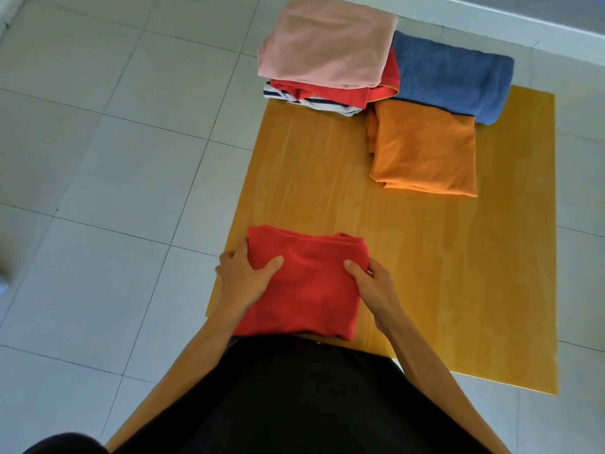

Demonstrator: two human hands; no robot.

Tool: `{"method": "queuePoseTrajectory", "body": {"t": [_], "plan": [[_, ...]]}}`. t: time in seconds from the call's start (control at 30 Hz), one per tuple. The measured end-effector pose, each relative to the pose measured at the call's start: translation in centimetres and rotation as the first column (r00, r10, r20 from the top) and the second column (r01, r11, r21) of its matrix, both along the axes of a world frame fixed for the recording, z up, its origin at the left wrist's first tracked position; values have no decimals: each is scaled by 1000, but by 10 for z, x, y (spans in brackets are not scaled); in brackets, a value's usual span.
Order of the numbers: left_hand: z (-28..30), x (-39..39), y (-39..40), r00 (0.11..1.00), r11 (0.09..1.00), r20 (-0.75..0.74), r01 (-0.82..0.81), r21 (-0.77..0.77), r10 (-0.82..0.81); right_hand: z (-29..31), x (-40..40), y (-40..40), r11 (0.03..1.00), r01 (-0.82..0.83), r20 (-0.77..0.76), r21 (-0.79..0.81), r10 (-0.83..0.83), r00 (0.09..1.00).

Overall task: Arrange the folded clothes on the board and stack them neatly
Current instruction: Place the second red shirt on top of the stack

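A folded red garment [307, 283] lies at the near left edge of the wooden board [425, 257]. My left hand [242, 276] grips its left side, thumb on top and fingers underneath. My right hand [373, 283] grips its right side the same way. At the board's far left stands a pile with a pink garment [327, 44] on top, a red one [327, 91] below it and a striped one [314, 104] at the bottom. A folded blue garment [451, 73] lies at the far edge, and a folded orange garment [425, 149] sits in front of it.
The board rests on a pale tiled floor [98, 158]. My dark clothing [294, 398] covers the board's near edge. A light wall base [523, 18] runs along the far right.
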State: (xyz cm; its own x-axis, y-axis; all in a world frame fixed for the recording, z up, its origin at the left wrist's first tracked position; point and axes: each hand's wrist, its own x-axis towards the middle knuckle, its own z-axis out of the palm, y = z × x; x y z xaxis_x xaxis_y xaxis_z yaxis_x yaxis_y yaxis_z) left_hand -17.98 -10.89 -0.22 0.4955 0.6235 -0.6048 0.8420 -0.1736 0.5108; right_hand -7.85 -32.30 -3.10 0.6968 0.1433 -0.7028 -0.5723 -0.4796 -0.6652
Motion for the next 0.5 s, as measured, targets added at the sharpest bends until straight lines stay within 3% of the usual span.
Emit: {"method": "queuePoseTrajectory", "body": {"t": [0.13,0.27,0.33,0.5], "plan": [[-1,-5,-7,973,968,73,-206,-142,218,-4,-4,5,1000,10,-27,22,-10,1000],[-7,-8,12,909,814,60,-337,-474,411,-6,-5,5,998,17,-28,52,-16,999],[-9,-7,20,896,754,52,-337,-564,440,-8,-5,4,995,53,-41,88,-49,998],[-13,-1,18,946,868,101,-237,-436,309,-12,-10,-1,984,135,-80,113,-127,989]]}}
